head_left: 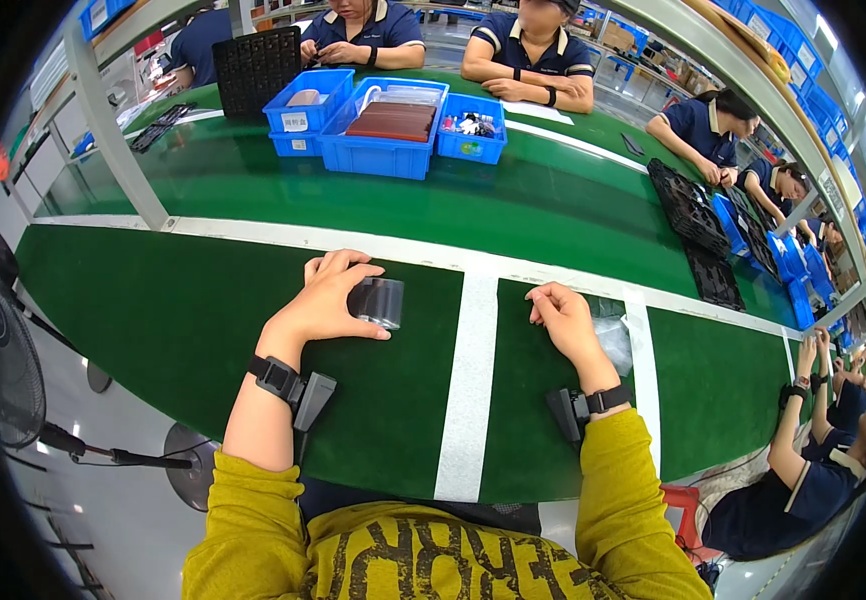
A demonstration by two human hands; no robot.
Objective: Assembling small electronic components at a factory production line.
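On the green mat of the bench, my left hand [325,300] spans a small stack of dark grey, glossy rectangular sheets [377,302]. Its thumb lies along the near edge and its index finger along the far edge. To the right, across a white strip, my right hand [565,318] is held with its fingers curled and the tips pressed together. Whatever those fingertips may hold is too small to make out. Beside that hand, clear plastic bags [613,340] lie on the mat, partly covered by my wrist.
Past the white rail [323,240] runs a green conveyor belt [243,190]. Blue bins [378,155] with brown sheets and small parts stand on its far side. Black trays [688,205] lie at the right. Co-workers sit opposite and along the right. A fan [8,340] stands at left.
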